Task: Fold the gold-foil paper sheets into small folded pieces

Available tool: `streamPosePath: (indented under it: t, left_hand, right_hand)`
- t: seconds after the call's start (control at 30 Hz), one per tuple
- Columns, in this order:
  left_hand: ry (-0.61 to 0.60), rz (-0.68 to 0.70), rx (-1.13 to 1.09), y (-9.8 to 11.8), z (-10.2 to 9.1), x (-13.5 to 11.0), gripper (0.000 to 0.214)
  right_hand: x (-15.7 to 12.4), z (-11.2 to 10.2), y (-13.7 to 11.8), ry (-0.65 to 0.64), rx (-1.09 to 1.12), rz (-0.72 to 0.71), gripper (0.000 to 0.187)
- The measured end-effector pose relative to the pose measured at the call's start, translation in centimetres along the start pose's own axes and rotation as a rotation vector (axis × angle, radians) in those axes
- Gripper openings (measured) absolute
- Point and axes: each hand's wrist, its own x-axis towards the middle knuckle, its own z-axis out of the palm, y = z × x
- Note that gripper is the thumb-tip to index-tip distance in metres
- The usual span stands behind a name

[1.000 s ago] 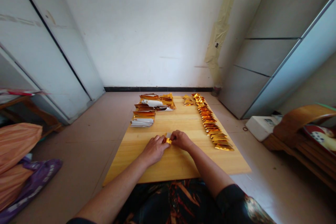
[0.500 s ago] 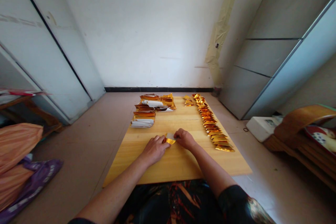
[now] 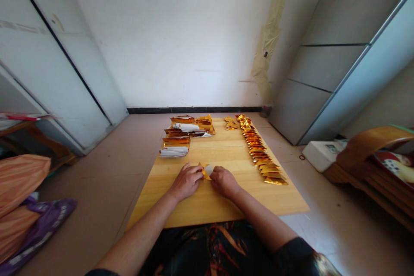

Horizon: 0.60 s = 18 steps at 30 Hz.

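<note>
On the near part of the table (image 3: 152,211), above a lap in dark patterned cloth (image 3: 207,248), the left hand (image 3: 186,182) and the right hand (image 3: 224,182) meet over a small gold foil piece (image 3: 205,171), which has a white face showing. The hands are not pressed together. Each one curls inward and pinches the piece from its own side, with the foil held between the fingertips and just clear of the wood. The fingers hide part of it, so its exact shape is hard to tell. Holding it from both sides seems to keep the thin foil taut and steady.

Just beyond the right hand, a long row of folded gold triangles (image 3: 258,155) runs up the table, each overlapping the next, perhaps to keep them neat and countable. A small cluster of gold triangles (image 3: 231,123) lies at its far end. Across from the row, stacks of gold strips (image 3: 176,141) and white strips (image 3: 174,151) sit within easy reach of the left hand. Past the table are a tiled floor (image 3: 97,172), a white wall (image 3: 177,43) and grey cabinet doors (image 3: 333,69).
</note>
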Motion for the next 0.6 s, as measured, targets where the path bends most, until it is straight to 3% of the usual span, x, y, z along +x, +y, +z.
streamPosePath:
  t: [0.27,0.37,0.5,0.6]
  left_hand:
    - [0.018,-0.037,0.034,0.5,0.1,0.1,0.017]
    - [0.027,-0.075,0.024,0.9,0.4,0.2,0.01]
    - [0.058,-0.143,0.005,1.3,0.8,0.3,0.001]
    - [0.06,-0.193,-0.01,1.5,0.9,0.3,0.006]
  right_hand:
    - [-0.2,0.2,-0.4,0.022,0.071,-0.14,0.019]
    - [-0.1,0.3,0.9,0.035,0.151,-0.235,0.015]
    - [0.0,0.6,3.5,0.107,0.252,-0.225,0.026]
    - [-0.1,0.8,4.9,0.103,0.242,-0.199,0.03]
